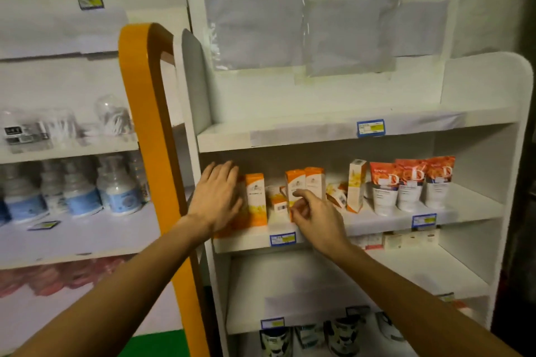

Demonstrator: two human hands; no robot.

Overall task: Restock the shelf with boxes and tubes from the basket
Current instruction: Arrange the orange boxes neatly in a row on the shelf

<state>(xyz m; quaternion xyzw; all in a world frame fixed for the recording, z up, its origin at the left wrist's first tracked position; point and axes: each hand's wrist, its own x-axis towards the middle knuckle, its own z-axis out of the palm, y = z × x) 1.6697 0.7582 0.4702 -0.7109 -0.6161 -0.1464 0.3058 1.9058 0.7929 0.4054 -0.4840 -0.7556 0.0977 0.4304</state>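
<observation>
Left hand [216, 197] is lying flat, fingers straight, against the orange boxes [255, 198] at the shelf's [377, 223] left end. Right hand [314, 217] is hovering half-curled, holding nothing. These slim, smooth cartons could domino if nudged. Soft glossy tubes [412, 182] are standing further right; basket unseen.

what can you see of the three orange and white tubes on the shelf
The three tubes stand cap-down in a row at the right of the middle shelf, side by side and apparently touching. Each has a glossy orange-red upper part with a large white D and a white lower part with small print. They look like soft plastic. Neither hand touches them.
</observation>
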